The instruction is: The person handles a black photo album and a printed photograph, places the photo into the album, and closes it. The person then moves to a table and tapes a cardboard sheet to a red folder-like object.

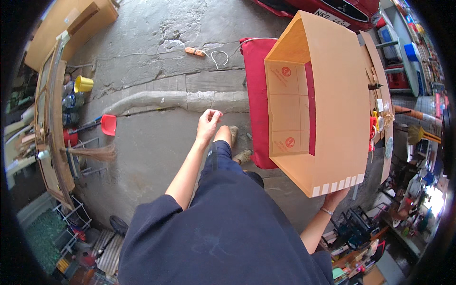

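A large open cardboard box point(337, 95) stands on its side on a red-covered table point(259, 109). Several short white tape strips point(338, 184) line its near lower edge. My right hand point(335, 198), with a band at the wrist, is at that near edge beside the strips, its fingers partly hidden by the cardboard. To the left of the table my left hand point(208, 124) is raised over the floor, thumb and fingers pinched together. Whatever lies between those fingertips is too small to make out. Through the box opening, red printed marks and a strip of red cloth show.
Scissors point(373, 127) and a tape roll point(380, 123) lie right of the box. A red car point(327, 9) is beyond it. On the floor are an orange power strip point(194, 51) with white cord and a red dustpan point(109, 125). A broom point(95, 152) and yellow bucket point(83, 84) are left.
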